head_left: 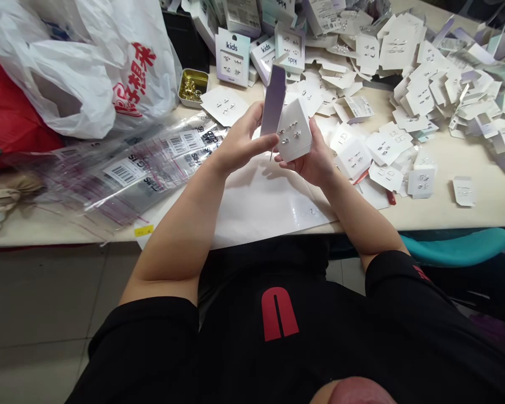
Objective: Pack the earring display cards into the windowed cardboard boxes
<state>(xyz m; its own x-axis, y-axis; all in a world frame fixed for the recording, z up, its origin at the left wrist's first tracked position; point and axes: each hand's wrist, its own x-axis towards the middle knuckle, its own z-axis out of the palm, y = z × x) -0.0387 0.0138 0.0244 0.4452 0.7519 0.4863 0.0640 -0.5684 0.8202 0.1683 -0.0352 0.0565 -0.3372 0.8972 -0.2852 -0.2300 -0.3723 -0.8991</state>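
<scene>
My left hand [246, 140] is closed on a purple cardboard sleeve [274, 101], which stands nearly upright between its thumb and fingers. In my right hand [315, 154] is a white card [295, 130] with several small silver rings, tilted and held from its right side and from below. The card and the sleeve are side by side, close together; whether they touch is hard to tell. Below both hands lies a white sheet [256, 202] with a few small clear pieces near its right end. A loose white card [224, 106] with rings lies just behind my left hand.
Many ring cards [421, 95] are heaped at the back right. Boxes marked "kids" [232, 57] stand behind my hands, beside a small tin [193, 87] of gold-coloured pieces. Clear plastic bags [151, 163] and a white carrier bag [88, 62] lie at the left. A teal chair [458, 247] touches the right front edge.
</scene>
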